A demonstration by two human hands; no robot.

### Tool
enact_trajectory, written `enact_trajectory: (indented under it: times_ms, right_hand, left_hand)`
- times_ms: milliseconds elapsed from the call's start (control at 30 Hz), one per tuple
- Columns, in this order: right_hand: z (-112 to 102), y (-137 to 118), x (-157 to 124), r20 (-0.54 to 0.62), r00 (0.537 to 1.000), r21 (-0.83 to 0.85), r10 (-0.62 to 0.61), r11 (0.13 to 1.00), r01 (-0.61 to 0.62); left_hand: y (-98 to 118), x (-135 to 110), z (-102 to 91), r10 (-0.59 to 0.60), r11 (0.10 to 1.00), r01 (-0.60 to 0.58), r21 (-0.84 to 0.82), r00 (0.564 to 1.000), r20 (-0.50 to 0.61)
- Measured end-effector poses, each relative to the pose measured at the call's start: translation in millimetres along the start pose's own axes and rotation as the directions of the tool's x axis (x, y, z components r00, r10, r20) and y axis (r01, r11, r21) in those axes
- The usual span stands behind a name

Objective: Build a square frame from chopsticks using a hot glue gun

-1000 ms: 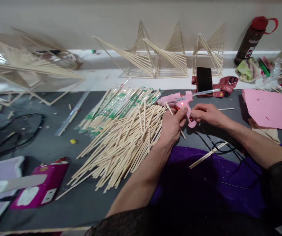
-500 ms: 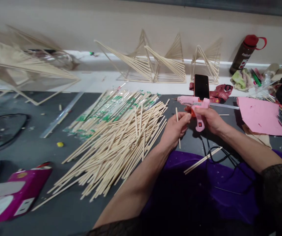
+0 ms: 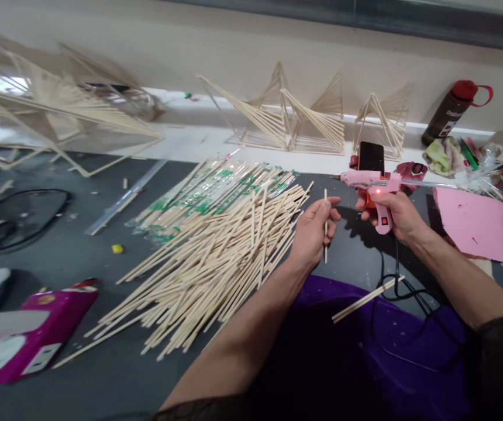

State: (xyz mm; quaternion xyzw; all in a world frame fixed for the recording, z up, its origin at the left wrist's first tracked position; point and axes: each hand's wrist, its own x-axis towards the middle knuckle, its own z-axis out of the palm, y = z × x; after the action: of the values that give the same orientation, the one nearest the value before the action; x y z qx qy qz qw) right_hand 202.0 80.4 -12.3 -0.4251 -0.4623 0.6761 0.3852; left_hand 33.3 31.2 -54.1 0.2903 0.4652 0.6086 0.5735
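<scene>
My left hand (image 3: 313, 231) pinches a short wooden stick (image 3: 326, 225) and holds it upright, just right of a big heap of bamboo chopsticks (image 3: 216, 257). My right hand (image 3: 392, 213) grips the handle of a pink hot glue gun (image 3: 372, 184), lifted off the grey table (image 3: 80, 251), its nozzle pointing left toward the top of the stick with a small gap between them. A red light glows on the gun. Its black cord (image 3: 392, 292) trails down over a purple cloth (image 3: 365, 351) in my lap.
Packs of wrapped chopsticks (image 3: 207, 187) lie behind the heap. Stick-built models (image 3: 295, 117) line the white ledge, a larger one (image 3: 50, 111) at far left. A black phone (image 3: 371, 156), dark bottle (image 3: 451, 111), pink paper (image 3: 475, 225), magenta box (image 3: 32, 345) and loose stick pair (image 3: 365, 298) surround me.
My right hand has lifted the glue gun and drawn it to the right. My left hand has turned the short stick from slanted to upright. The view shifted slightly.
</scene>
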Motion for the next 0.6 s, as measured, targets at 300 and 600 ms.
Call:
enact_trajectory:
  times_ms: [300,600]
  right_hand:
    - [-1.4,-4.2,-8.5,0.031,0.995,-0.177,-0.098,0.979,0.102]
    - [2.0,-1.9,-13.8,0.054,0.988,-0.206,-0.148,0.966,0.156]
  left_hand:
    - [12.5,-1.2,0.4,0.1,0.994,-0.102,-0.04,0.994,-0.05]
    - [16.4,-4.1,4.9,0.069,0.994,-0.077,-0.079,0.993,-0.097]
